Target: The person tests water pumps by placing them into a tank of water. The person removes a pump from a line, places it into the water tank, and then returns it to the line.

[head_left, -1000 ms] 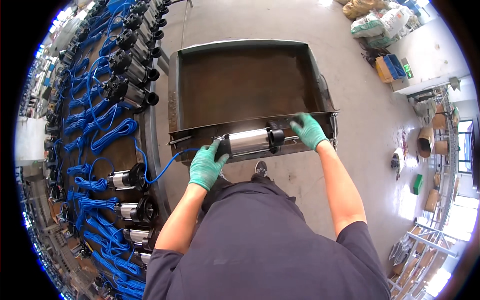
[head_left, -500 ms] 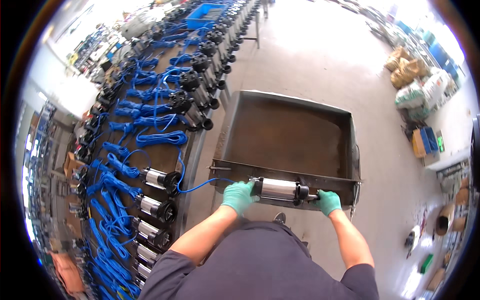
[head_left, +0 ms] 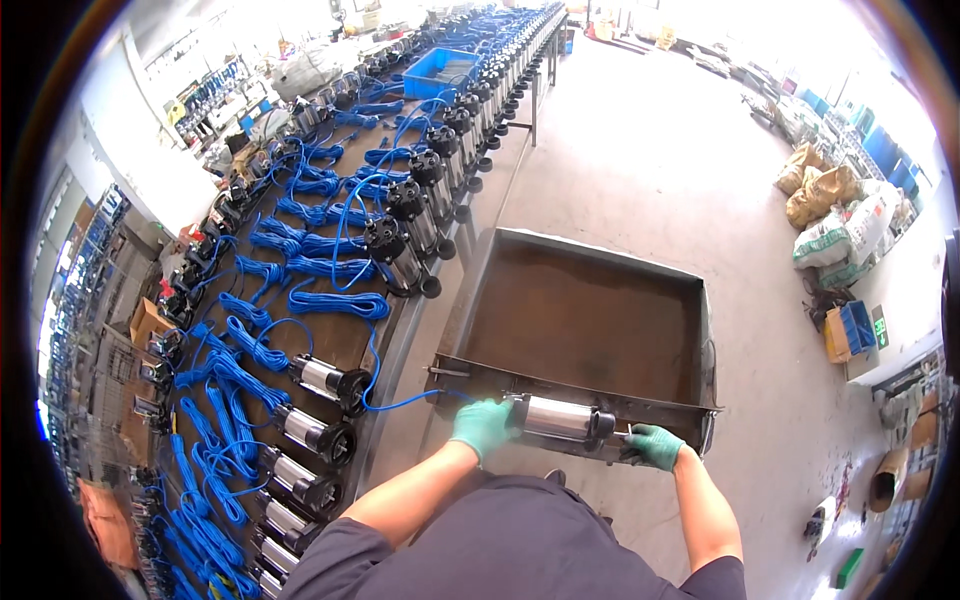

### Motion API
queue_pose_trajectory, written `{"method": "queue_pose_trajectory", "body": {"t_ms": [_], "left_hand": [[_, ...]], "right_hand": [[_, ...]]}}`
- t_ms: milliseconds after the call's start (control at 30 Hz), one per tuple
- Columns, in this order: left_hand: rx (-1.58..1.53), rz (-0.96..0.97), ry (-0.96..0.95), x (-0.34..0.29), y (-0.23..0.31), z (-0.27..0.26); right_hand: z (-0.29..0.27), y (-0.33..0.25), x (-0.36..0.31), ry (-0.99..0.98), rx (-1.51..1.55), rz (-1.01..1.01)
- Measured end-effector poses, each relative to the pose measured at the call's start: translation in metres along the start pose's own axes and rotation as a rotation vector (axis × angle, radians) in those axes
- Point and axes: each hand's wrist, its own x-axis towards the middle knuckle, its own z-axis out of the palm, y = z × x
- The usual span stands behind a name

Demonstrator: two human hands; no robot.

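Observation:
I hold a shiny steel cylindrical pump (head_left: 558,420) level across the near rim of a rusty metal tray cart (head_left: 590,320). My left hand (head_left: 481,427), in a green glove, grips its left end, where a blue cable (head_left: 400,400) runs off to the workbench. At the pump's black right end my right hand (head_left: 655,446), also green-gloved, has hold of it.
A long workbench (head_left: 330,330) on my left carries several more steel pumps (head_left: 330,380) and coiled blue cables (head_left: 330,300). A blue bin (head_left: 438,72) sits far along it. Bare concrete floor lies beyond the cart; sacks (head_left: 825,215) and boxes stand at the right.
The view has swung left and up, so more of the workbench shows. Both hands have kept their hold on the pump at the tray's near rim.

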Motion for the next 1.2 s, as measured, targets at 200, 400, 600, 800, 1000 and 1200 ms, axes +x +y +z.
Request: {"method": "queue_pose_trajectory", "body": {"t_ms": [200, 400, 600, 800, 1000, 1200], "left_hand": [[-0.003, 0.015, 0.008, 0.000, 0.005, -0.004], [-0.007, -0.010, -0.081, -0.005, 0.000, -0.007], [-0.022, -0.001, -0.073, -0.002, 0.006, -0.008], [-0.026, 0.015, 0.037, -0.006, 0.008, -0.008], [0.004, 0.023, -0.038, -0.002, 0.002, -0.004], [0.009, 0.020, -0.046, -0.006, 0.000, 0.001]], "right_hand": [[-0.004, 0.017, 0.030, 0.358, -1.474, -0.318], [0.030, -0.033, -0.017, 0.099, -0.977, 0.013], [-0.026, 0.029, 0.024, 0.070, -0.143, 0.013], [-0.007, 0.037, 0.013, -0.081, 0.410, -0.226], [-0.015, 0.023, 0.016, -0.139, 0.531, -0.038], [-0.007, -0.002, 0.001, -0.125, 0.058, -0.103]]}}
